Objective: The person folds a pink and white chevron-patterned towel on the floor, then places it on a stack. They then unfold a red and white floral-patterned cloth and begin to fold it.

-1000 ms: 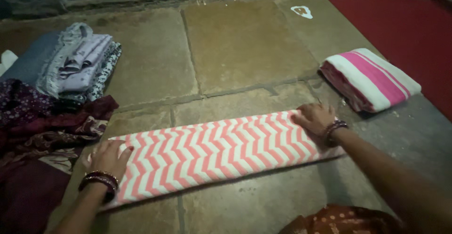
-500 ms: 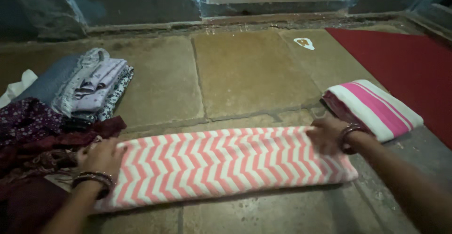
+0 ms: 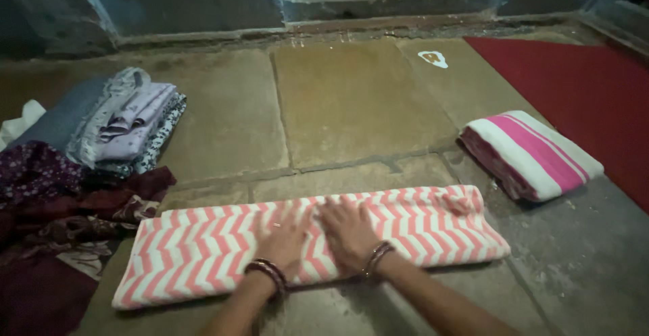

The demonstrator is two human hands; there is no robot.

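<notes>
Fingers (image 3: 280, 216) of our left hand (image 3: 282, 238) and right hand (image 3: 349, 231) spread wide, pressing flat side by side on the middle of the pink-and-white zigzag cloth (image 3: 203, 248), which lies folded long across the stone floor (image 3: 351, 99). We grip nothing. Toward the floor's right edge sits a folded pink-striped towel (image 3: 534, 152).

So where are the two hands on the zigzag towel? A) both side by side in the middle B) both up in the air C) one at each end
A: the left hand and right hand lie flat side by side on the middle of the towel.
</notes>
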